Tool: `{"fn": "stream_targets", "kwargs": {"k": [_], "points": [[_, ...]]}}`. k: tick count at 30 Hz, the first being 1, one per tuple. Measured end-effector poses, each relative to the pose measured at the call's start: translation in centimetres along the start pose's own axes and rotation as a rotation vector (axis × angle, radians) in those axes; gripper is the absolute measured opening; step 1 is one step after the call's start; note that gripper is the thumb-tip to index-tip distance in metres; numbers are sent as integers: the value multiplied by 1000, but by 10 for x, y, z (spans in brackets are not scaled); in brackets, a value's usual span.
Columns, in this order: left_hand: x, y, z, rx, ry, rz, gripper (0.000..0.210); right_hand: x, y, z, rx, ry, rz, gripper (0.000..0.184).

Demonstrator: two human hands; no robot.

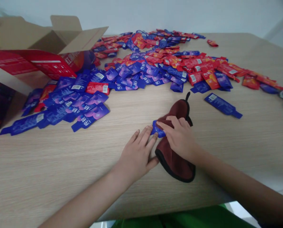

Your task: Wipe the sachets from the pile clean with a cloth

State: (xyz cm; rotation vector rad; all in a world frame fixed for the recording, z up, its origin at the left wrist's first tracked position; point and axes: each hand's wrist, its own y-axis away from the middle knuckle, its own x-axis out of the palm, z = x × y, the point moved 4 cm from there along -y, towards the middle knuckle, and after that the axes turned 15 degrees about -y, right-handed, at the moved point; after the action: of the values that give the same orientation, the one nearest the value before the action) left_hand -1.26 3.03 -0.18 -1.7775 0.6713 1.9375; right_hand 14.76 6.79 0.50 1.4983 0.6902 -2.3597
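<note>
A blue sachet (159, 130) lies flat on the table, partly covered. My left hand (136, 152) rests on the tabletop with its fingers stretched out, fingertips touching the sachet's left edge. Bunched under my right hand (179, 136) is a maroon cloth (176, 161) with black edging and a small loop at its far end. The right fingers grip the cloth's middle and press it against the sachet; its index finger reaches across toward the left fingertips. Part of both the cloth and the sachet is hidden beneath this hand.
Several overlapping blue sachets (91, 110) lie to the left. Mixed red and blue sachets (155, 69) are heaped across the back. One blue sachet (223, 105) lies alone on the right. An opened red cardboard box (51, 65) stands at the far left of the wooden table (60, 177).
</note>
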Motion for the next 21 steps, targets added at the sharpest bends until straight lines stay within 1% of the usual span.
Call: {"fn": "stream_targets", "kwargs": {"k": [3,6,8,10,12,14,15,16,18,19,21], "points": [[-1,-1,0,-9,-2,4,70,-9,17,-18,47,6,-29,45],[-1,-1,-1,-8,-5,-7,71,-17,30,-43,87,6,-38,46],[0,-1,-1,-5,-5,-11,71,-24,33,-58,103,-30,-37,44],[1,0,-1,-2,-5,-17,71,-32,28,-64,111,-105,-55,42],[1,0,-1,-2,-3,-26,70,-38,17,-55,89,-195,-95,41],[0,0,-1,-2,-1,-24,70,-36,5,-34,36,-259,-124,42],[0,0,-1,-2,-2,-13,71,-32,-1,-21,4,-275,-113,42],[0,0,-1,-2,-5,4,73,-26,-5,-8,-25,-269,-92,41],[1,-1,0,4,-11,42,77,-11,-11,11,-46,-195,-8,40],[1,-1,0,8,-11,54,78,-4,-12,16,-49,-152,29,40],[0,-1,0,12,-6,51,77,3,-10,16,-44,-82,71,41]]}}
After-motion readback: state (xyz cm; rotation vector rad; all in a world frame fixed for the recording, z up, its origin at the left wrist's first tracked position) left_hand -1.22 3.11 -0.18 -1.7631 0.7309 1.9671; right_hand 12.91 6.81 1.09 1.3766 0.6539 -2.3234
